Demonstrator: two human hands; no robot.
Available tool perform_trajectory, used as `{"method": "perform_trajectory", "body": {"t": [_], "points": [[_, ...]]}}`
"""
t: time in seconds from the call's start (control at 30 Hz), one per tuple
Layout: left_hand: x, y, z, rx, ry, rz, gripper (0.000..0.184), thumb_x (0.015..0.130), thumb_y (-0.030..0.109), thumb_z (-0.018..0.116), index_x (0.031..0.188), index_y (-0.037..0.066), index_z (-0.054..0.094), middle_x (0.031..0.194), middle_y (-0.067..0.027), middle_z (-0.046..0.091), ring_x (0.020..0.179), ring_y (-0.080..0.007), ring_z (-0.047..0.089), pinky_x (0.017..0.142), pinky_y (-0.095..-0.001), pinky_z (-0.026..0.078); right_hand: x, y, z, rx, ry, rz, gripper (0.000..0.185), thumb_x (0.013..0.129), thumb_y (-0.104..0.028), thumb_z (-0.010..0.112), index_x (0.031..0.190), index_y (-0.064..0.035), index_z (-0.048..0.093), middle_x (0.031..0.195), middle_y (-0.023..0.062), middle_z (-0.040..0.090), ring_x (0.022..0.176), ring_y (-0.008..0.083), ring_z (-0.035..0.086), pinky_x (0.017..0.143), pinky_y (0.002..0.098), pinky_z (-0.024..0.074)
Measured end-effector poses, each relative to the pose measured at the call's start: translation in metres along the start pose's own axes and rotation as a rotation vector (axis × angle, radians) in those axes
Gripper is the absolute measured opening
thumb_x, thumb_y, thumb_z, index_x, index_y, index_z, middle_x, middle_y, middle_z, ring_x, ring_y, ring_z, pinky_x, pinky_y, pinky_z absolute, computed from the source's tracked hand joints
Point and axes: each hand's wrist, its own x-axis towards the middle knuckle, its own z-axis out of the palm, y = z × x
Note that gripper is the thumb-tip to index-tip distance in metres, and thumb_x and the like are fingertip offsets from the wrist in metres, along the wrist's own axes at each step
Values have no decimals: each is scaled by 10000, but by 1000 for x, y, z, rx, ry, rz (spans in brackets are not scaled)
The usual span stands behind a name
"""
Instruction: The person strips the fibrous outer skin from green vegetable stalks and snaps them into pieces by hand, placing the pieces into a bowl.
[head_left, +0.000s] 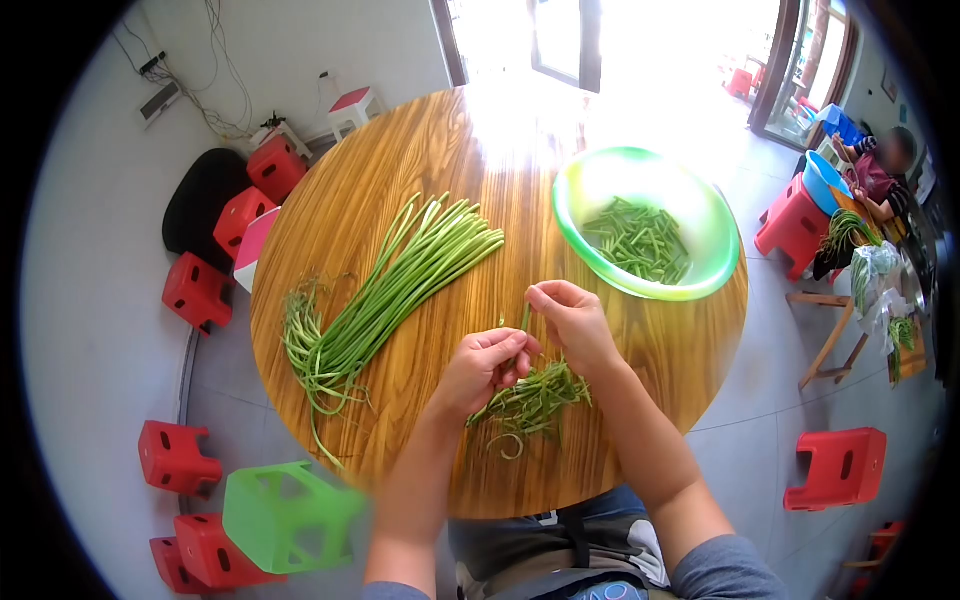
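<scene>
My left hand (482, 372) and my right hand (574, 325) meet over the near middle of the round wooden table, fingers of both closed on a short green garlic scape (526, 318). Just below them lies a small heap of thin, curly scape trimmings (540, 403). Left of my hands, a long bundle of garlic scapes (400, 290) spreads across the wood, its thin curled ends toward the lower left. Beyond my right hand stands a green-and-white bowl (715, 240) holding many short cut pieces (640, 238).
The round table (350, 200) has red stools (198, 290) along its left side and a green stool (290, 515) at the lower left. Another red stool (838, 468) is at the right. A person (880, 175) sits far right beside a blue basin (824, 183).
</scene>
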Motion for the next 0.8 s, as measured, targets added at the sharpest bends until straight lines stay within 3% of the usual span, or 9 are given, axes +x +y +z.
{"method": "perform_trajectory", "body": {"t": [0.07, 0.17, 0.2, 0.3, 0.47, 0.5, 0.63, 0.77, 0.8], "points": [[1, -1, 1, -16, 27, 14, 241, 895, 184, 481, 888, -29, 592, 665, -23, 540, 554, -82, 447, 497, -198, 354, 1, 3, 2, -77, 32, -157, 137, 817, -140, 653, 843, -10, 623, 735, 1, 565, 623, 95, 526, 511, 236, 418], [3, -6, 7, -102, 117, 59, 219, 891, 186, 483, 849, -4, 584, 661, -15, 526, 553, -82, 442, 490, -197, 344, -3, 8, 8, -721, 164, -857, 71, 789, -68, 646, 835, -18, 628, 760, 57, 586, 623, 161, 570, 532, 271, 453], [3, -10, 9, -133, 152, 70, 211, 890, 187, 484, 837, 8, 582, 663, -12, 522, 554, -82, 441, 490, -196, 341, -3, 11, 9, -717, 120, -907, 93, 754, -19, 647, 845, -24, 629, 780, 105, 590, 645, 203, 595, 571, 292, 478], [6, -15, 12, -227, 264, 150, 212, 915, 191, 474, 868, 12, 580, 664, -14, 532, 525, -76, 438, 470, -188, 335, -4, 16, 13, -678, 60, -977, 73, 769, -37, 653, 836, -18, 628, 759, 64, 581, 611, 145, 563, 549, 252, 449], [7, 10, -12, -468, 522, 173, 246, 939, 229, 449, 956, 2, 543, 631, -2, 484, 481, -70, 386, 430, -180, 284, -19, -14, 3, -252, -461, -224, 61, 791, -48, 644, 815, 4, 626, 753, 19, 558, 636, 70, 490, 562, 211, 385], [6, 10, -25, -531, 398, 175, 248, 940, 228, 446, 957, 0, 543, 623, 2, 473, 475, -65, 370, 422, -179, 274, -19, -19, -3, -160, -567, -48, 55, 791, -36, 640, 810, 12, 624, 755, 18, 557, 658, 62, 482, 575, 215, 376], [-3, 12, -47, -640, -2, 172, 279, 946, 234, 422, 950, -14, 550, 580, 18, 427, 440, -47, 300, 389, -173, 239, -13, -23, -10, -638, -827, -113, 123, 806, -114, 650, 848, 1, 649, 777, 12, 579, 690, 59, 498, 600, 222, 390], [-10, 14, -24, -484, -80, 136, 304, 943, 227, 396, 930, -20, 572, 572, 16, 437, 427, -48, 298, 387, -178, 242, -8, -22, -6, -645, -385, 73, 212, 850, -227, 607, 841, -24, 666, 779, -24, 566, 648, 75, 506, 583, 226, 406], [-9, 13, -19, -412, -73, 128, 297, 940, 220, 398, 927, -19, 575, 574, 17, 443, 428, -49, 301, 388, -181, 243, -6, -18, -5, -599, -295, -12, 277, 892, -271, 550, 861, -16, 654, 702, -42, 525, 574, 78, 469, 540, 221, 391]]}}
